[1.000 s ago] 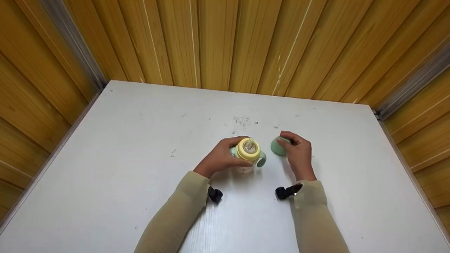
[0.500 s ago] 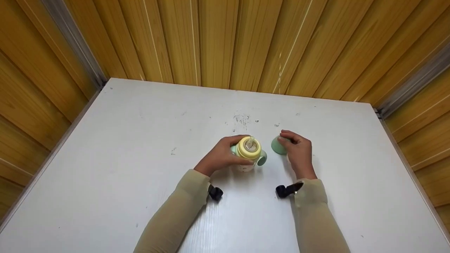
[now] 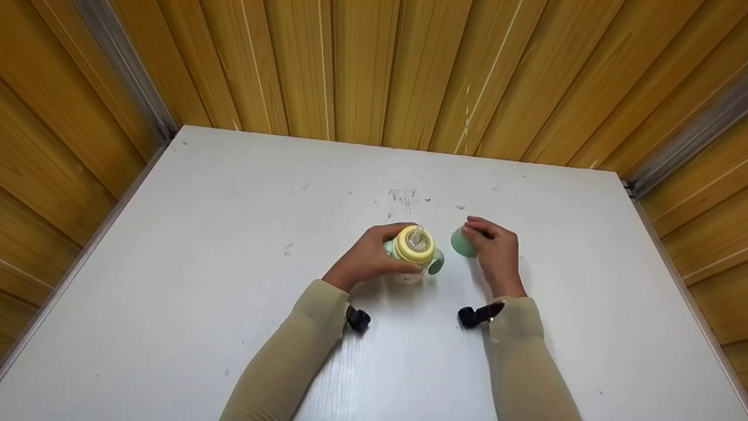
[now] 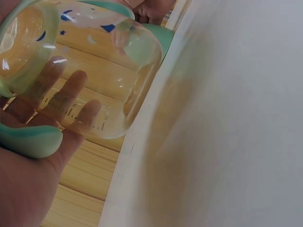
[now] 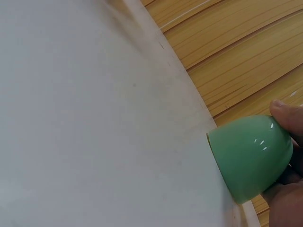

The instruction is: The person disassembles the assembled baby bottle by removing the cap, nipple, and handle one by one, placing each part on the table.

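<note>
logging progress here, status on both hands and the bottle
Left hand grips clear two-handled bottle; yellow collar on, teat uncovered. Right hand holds domed green cap. No obstruction visible.

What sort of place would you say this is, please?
Probably a small work booth or recording station: a marked white table, wood-look panels behind it and along both sides, and grey posts at its far corners.

Plain khaki left sleeve [image 3: 280, 359], matching right sleeve [image 3: 522, 356], both long and close-fitting, lightly creased, small black left camera [image 3: 358, 320] with rounded end, similar right camera [image 3: 467, 317] on dark strap [image 3: 491, 311], bare left hand [image 3: 369, 258], bare right hand [image 3: 498, 254]
</note>
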The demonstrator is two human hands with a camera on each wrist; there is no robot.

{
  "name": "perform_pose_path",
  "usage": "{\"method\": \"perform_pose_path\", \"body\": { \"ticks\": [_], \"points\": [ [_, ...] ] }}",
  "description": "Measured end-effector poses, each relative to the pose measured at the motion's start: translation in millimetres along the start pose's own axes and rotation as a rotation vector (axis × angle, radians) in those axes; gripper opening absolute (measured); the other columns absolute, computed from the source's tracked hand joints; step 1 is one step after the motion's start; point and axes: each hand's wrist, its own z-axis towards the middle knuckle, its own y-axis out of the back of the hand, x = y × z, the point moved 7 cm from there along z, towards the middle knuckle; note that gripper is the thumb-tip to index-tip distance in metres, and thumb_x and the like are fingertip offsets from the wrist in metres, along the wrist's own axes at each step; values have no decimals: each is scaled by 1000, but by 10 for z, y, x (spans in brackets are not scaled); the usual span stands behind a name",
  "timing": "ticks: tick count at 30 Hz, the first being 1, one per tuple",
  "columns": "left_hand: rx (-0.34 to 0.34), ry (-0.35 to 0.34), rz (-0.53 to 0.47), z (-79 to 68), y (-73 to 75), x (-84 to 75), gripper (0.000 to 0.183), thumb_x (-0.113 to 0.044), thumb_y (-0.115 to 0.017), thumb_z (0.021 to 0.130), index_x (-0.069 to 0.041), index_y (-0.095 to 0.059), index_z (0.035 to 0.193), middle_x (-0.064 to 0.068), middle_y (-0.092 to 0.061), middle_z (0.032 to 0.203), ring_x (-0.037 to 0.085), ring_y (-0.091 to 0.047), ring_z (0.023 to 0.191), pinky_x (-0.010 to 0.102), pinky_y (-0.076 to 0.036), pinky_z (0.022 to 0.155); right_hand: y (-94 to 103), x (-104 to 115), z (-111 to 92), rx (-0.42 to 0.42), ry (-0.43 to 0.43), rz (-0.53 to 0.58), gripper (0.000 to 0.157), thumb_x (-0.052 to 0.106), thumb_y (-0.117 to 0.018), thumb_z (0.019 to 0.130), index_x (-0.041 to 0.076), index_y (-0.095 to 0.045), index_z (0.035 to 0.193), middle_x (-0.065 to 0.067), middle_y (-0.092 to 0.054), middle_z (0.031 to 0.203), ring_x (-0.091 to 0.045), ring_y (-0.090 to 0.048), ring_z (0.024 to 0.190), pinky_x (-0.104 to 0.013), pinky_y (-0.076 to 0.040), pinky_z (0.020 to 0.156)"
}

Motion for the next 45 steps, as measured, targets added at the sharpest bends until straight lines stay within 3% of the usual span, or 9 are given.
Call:
{"method": "perform_pose_path", "body": {
  "ticks": [5,8,22,32,45],
  "points": [
    [-15,-6,7,79,-20,180,68,-35,-84,58,-36,-56,119,-16,-59,115,5,-54,105,31,-41,95,10,9,4,-2,15,-15,34,26,-71,78,2,-67,103,-2,-62,118,-13,-52,117,-29,-38,102],
    [-15,-22,13,90,-20,191,68,-36,-85,58,-38,-55,119,-17,-60,114,5,-54,104,31,-41,95,19,6,11,-8,12,-12,35,27,-71,78,3,-67,103,-1,-62,117,-13,-52,116,-28,-38,102],
    [8,-35,5,-50,-1,-151,63,-22,-83,63,-28,-57,120,-14,-61,113,4,-54,103,30,-41,95,34,6,22,-18,-11,-11,34,27,-71,78,3,-67,103,-3,-62,117,-13,-53,115,-30,-38,102],
    [-3,19,-19,-48,-2,-119,64,-24,-84,62,-30,-57,120,-15,-61,113,6,-55,104,31,-41,95,25,-11,16,-1,10,-13,35,26,-70,79,3,-66,104,-5,-61,118,-13,-52,116,-28,-39,100],
    [-7,9,9,-54,10,-132,63,-23,-83,63,-28,-57,121,-15,-61,112,4,-55,102,30,-41,95,0,-24,18,26,-3,-28,36,27,-68,80,5,-64,108,-3,-59,121,-14,-48,121,-30,-35,104]
  ]
}}
